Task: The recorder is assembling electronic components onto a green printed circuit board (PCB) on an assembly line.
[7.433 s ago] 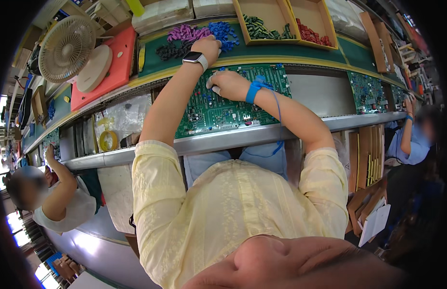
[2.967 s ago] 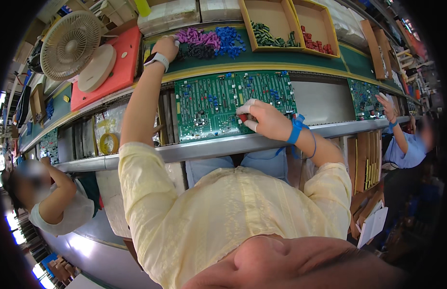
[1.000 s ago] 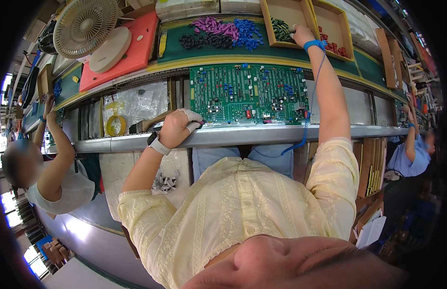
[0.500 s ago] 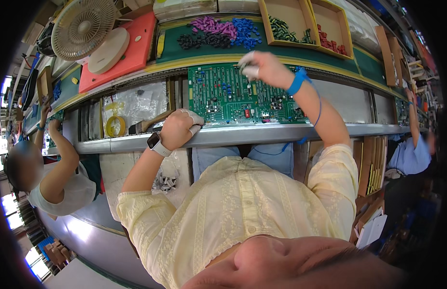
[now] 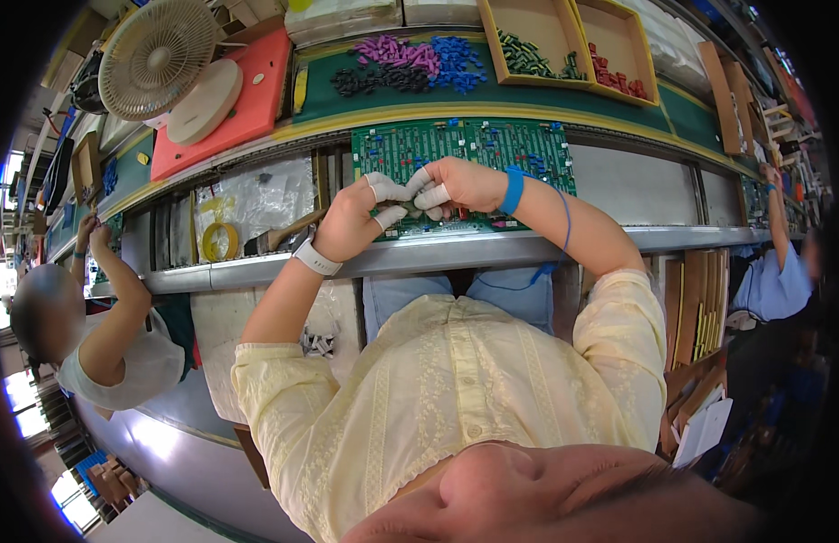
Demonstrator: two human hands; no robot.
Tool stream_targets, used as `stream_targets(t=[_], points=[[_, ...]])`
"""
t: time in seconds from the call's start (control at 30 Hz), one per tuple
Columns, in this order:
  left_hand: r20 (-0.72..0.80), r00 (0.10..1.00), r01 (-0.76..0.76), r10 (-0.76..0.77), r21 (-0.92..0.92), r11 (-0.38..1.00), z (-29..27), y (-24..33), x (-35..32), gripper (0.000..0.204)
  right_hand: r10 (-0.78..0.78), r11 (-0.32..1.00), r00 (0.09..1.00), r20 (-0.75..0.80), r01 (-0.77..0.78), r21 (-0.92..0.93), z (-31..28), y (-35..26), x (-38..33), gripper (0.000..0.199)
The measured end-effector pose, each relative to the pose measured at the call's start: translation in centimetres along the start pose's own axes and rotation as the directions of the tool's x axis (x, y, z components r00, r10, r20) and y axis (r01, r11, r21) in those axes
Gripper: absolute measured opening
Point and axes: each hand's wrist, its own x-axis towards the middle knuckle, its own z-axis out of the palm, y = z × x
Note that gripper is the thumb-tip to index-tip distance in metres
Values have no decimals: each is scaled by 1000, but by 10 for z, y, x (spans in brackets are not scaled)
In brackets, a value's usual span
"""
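An electronics assembly line in a factory: a green circuit board (image 5: 465, 154) lies on a long conveyor bench (image 5: 619, 240), wooden trays (image 5: 564, 45) hold small coloured parts, and co-workers (image 5: 94, 335) sit alongside.

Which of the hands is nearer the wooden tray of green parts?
Right. The right hand is over the circuit board, below and slightly left of the wooden tray; the left hand sits farther left and lower.

You wear a pale yellow short-sleeved shirt with embroidered vertical stripes and a buttoned front. Your left hand (image 5: 352, 222) carries a white wristwatch, your right hand (image 5: 460, 184) a blue wrist strap with a thin blue cord. White finger cots cover several fingertips (image 5: 381, 188).
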Motion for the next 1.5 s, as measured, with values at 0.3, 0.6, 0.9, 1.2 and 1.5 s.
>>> stream_targets(t=[0.3, 0.6, 0.9, 1.2, 1.5], points=[[-41, 990, 138, -132, 331, 933, 6, -38, 0, 17, -255, 887, 915, -313, 92, -454, 2, -5, 1, 20], [-4, 996, 79, -86, 424, 902, 20, -40, 0, 15, -548, 242, 832, -85, 60, -969, -2, 10, 7, 15], [3, 1000, 0, -3, 628, 778, 25, -34, -3, 15, -536, 170, 839, -98, -7, -985, -4, 15, 19, 15], [112, 986, -167, 126, 750, 640, 25, -24, -7, 26, -580, 168, 809, -92, 8, -986, -4, 17, 25, 16], [-293, 939, 298, -182, 423, 856, -14, -25, -24, 30, -686, -222, 682, 253, 134, -966, 3, 16, 26, 10]])
